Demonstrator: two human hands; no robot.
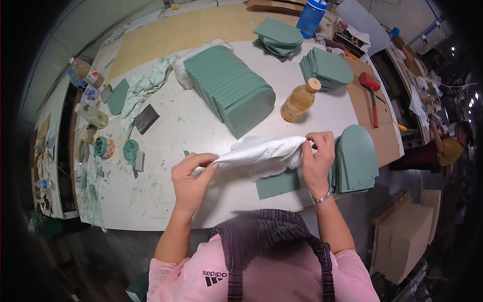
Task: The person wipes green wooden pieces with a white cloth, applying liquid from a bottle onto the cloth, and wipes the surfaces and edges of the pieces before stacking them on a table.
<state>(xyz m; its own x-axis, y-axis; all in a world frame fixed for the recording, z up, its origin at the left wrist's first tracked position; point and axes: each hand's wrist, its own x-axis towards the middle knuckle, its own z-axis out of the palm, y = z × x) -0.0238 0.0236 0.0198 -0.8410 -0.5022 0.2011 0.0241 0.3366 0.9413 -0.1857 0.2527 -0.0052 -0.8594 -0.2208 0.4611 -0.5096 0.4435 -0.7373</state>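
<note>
A white cloth (261, 155) hangs stretched between my two hands above the front of the white table. My left hand (192, 177) pinches its left end, and my right hand (318, 160) pinches its right end. Partly covered by the cloth, a flat green panel (278, 186) lies on the table. Just right of my right hand is a stack of round-ended green panels (356, 158). Beyond the cloth, a long leaning row of such panels (231, 85) fills the middle. A bottle of yellowish liquid (300, 100) stands upright beside that row.
Two smaller green stacks (278, 36) (327, 69) and a blue bottle (312, 19) sit farther back. On brown board at right lies a red mallet (371, 83). Tubs of green paste (104, 147), a dark block (146, 119) and stained cloth (148, 85) are at left. Cardboard boxes (405, 231) stand on the floor.
</note>
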